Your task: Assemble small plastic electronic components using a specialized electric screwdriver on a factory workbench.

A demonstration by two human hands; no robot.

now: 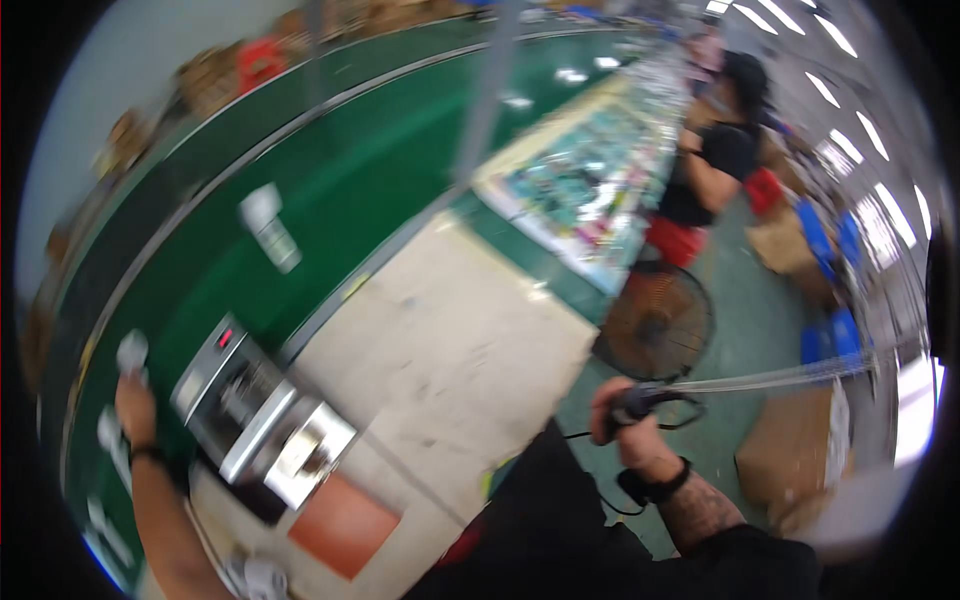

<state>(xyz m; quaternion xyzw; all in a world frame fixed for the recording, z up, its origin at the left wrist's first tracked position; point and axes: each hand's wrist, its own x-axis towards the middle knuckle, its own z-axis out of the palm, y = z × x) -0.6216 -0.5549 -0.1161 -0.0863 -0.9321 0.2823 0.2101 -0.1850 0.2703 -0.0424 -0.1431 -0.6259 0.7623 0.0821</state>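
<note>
Right hand (pixel 636 440) is gripping black tool (pixel 634 402); left hand (pixel 136 410) is touching white part (pixel 132 350) over green belt (pixel 340 190), grip unclear.

At near left, the boxy machine (pixel 258 432) showed smooth, shiny metal beside a matt reddish-brown pad (pixel 345 527). The worktop (pixel 450 320) looked dull and scuffed, the green conveyor belt (pixel 365 155) smooth with a faint sheen. At right, the black handheld tool (pixel 632 402) looked plastic, the carton (pixel 788 440) matt cardboard.
</note>
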